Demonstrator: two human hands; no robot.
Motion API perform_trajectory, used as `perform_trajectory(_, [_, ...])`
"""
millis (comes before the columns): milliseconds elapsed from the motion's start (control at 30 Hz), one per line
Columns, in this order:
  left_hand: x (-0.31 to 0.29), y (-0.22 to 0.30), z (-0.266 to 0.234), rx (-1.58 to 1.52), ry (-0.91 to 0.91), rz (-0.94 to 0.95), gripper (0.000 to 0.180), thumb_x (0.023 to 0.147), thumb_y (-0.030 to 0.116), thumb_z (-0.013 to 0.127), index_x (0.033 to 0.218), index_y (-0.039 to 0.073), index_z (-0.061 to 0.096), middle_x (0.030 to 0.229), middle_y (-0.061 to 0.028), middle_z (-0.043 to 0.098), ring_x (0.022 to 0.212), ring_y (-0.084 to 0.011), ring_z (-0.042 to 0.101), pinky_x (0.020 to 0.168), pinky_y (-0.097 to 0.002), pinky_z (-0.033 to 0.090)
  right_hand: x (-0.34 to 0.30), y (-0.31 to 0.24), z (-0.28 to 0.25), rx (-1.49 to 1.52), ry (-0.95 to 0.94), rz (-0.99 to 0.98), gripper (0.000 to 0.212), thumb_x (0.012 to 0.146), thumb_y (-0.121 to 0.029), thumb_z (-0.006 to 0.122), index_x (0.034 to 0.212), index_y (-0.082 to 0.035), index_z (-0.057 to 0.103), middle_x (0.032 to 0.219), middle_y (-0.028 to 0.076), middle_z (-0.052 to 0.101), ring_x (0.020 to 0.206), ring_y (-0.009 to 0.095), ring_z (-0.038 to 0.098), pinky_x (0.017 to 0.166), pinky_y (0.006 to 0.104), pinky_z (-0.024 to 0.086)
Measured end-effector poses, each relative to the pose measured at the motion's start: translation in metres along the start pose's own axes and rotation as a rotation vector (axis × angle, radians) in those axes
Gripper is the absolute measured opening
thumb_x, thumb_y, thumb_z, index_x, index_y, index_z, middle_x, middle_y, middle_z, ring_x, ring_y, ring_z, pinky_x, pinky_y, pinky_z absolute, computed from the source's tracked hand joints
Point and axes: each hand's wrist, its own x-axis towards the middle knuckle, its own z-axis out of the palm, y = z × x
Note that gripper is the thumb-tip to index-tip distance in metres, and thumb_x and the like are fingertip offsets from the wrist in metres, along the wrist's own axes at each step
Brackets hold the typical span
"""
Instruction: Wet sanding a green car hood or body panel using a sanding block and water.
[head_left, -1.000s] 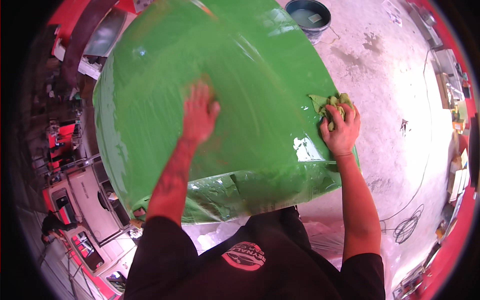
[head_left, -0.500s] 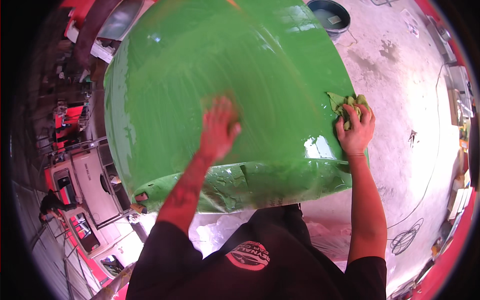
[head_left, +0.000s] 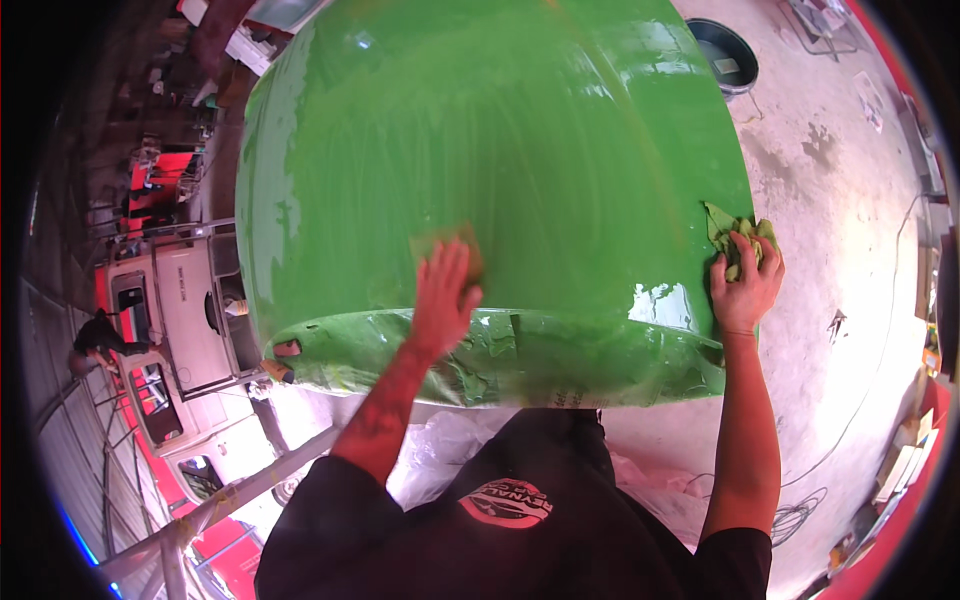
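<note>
A wet, glossy green car hood (head_left: 560,170) fills the middle, streaked with milky lines. My left hand (head_left: 446,295) lies on it left of centre, near the front edge. Its fingers press a flat brown piece that looks like sandpaper (head_left: 430,240) against the paint, and the palm side is hidden. At the hood's right edge my right hand (head_left: 748,290) is closed around a crumpled yellow-green cloth (head_left: 738,248), one corner of which sticks out to the left.
Green-stained masking sheet (head_left: 570,355) covers the car's front. A dark bucket (head_left: 722,58) of liquid stands beyond the hood's right side. A cable (head_left: 868,385) crosses the floor at right. Far left, another person (head_left: 98,340) bends beside a pale vehicle body (head_left: 190,310).
My left hand has slid nearer along the hood toward its front edge, with the brown piece under it. My right hand keeps its place on the cloth. The whole view has shifted.
</note>
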Motion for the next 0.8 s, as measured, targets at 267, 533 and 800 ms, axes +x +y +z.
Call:
perform_trajectory(267, [0.100,-0.050,-0.030,0.118,0.205,-0.109,0.067,0.100,0.042,0.039,0.152,0.005,0.019,0.159,-0.0148,0.016,0.147,-0.0329,0.011,0.118,-0.0509,0.011,0.002,-0.004,0.004,0.021,-0.003,-0.006,0.034,0.072,-0.021,0.069,0.106,-0.018,0.067,0.114,0.010,0.054,0.110,0.035,0.050,0.094,0.0441,0.044])
perform_trajectory(533, [-0.031,-0.010,0.004,0.104,-0.013,0.007,0.070,0.098,0.042,0.042,0.150,-0.001,0.020,0.157,-0.0198,0.017,0.145,-0.0403,0.014,0.117,-0.0539,0.012,0.000,0.006,0.002,0.000,0.008,-0.019,0.034,0.072,-0.020,0.069,0.106,-0.019,0.068,0.114,0.009,0.054,0.111,0.035,0.051,0.094,0.0437,0.044])
perform_trajectory(800, [0.149,-0.055,-0.045,0.119,0.230,-0.176,0.068,0.100,0.043,0.039,0.149,-0.002,0.021,0.156,-0.0203,0.021,0.145,-0.0381,0.016,0.117,-0.0512,0.015,0.000,-0.008,0.003,0.036,-0.002,-0.005,0.034,0.072,-0.020,0.069,0.105,-0.019,0.068,0.116,0.009,0.054,0.112,0.035,0.050,0.094,0.0439,0.044])
